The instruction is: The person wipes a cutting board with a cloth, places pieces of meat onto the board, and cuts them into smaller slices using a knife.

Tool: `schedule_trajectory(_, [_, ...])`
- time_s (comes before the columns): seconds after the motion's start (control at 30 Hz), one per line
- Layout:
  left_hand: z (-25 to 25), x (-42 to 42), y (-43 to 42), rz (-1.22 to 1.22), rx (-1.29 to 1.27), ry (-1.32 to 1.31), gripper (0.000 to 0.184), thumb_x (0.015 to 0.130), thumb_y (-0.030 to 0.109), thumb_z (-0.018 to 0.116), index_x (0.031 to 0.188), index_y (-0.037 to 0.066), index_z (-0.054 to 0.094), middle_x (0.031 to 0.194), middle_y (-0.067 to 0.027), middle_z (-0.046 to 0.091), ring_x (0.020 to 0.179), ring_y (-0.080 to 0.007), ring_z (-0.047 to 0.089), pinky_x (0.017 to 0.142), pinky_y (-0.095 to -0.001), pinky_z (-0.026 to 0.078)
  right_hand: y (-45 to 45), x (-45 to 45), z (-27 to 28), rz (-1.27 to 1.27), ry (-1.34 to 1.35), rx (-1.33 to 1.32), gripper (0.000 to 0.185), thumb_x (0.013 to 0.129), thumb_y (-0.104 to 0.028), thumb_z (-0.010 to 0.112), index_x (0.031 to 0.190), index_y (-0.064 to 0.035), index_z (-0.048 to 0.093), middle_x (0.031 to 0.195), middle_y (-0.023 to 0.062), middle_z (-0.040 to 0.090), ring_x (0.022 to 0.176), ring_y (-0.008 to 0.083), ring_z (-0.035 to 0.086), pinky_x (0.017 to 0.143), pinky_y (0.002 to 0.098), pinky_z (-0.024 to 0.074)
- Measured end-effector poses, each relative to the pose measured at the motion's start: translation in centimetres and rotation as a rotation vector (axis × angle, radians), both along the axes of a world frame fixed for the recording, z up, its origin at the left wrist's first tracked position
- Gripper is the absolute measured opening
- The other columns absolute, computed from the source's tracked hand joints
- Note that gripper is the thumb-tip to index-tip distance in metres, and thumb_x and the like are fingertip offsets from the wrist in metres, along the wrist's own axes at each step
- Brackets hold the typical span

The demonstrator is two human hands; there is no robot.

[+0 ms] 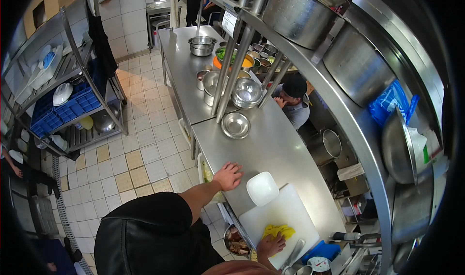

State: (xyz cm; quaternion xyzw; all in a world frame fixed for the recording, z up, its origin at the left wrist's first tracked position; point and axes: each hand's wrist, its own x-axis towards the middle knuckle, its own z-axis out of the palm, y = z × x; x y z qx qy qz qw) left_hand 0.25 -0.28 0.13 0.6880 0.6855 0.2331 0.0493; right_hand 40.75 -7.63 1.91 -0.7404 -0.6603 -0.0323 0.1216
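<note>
My left hand [228, 175] is open, fingers spread just over or on the steel worktable [286, 149] near its edge; I cannot tell whether it touches. It holds nothing. A white square bowl [262, 188] stands to the right of it, beside a white cutting board [290, 205]. On that board my right hand [271, 245] has its fingers curled onto a crumpled yellow mass [280, 230]. Whether this is cloth or food is unclear, and the hand covers part of it. A cleaver-like blade [296, 250] lies next to the right hand at the board's edge.
Metal bowls [236, 125] stand further along the table. An overhead steel shelf [339, 96] on posts carries large pots [358, 64]. A person [295, 100] is across the table. Below the near edge is a bowl of meat-like pieces [236, 241]. A kitchen scale [319, 264] sits beyond the board.
</note>
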Motion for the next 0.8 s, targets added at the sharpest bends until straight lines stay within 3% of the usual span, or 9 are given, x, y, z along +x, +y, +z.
schedule_trajectory(0.8, [-0.18, -0.09, 0.11, -0.012, -0.015, -0.029, 0.044, 0.097, 0.036, 0.058, 0.137, 0.019, 0.065, 0.155, -0.0099, 0.051, 0.148, -0.0311, 0.041, 0.125, -0.0538, 0.028, 0.08, 0.41, -0.64, -0.005, 0.000, -0.009, 0.053, 0.092, -0.035, 0.059, 0.140, -0.0106, 0.056, 0.150, 0.0205, 0.050, 0.135, 0.0416, 0.044, 0.111, 0.0557, 0.0353])
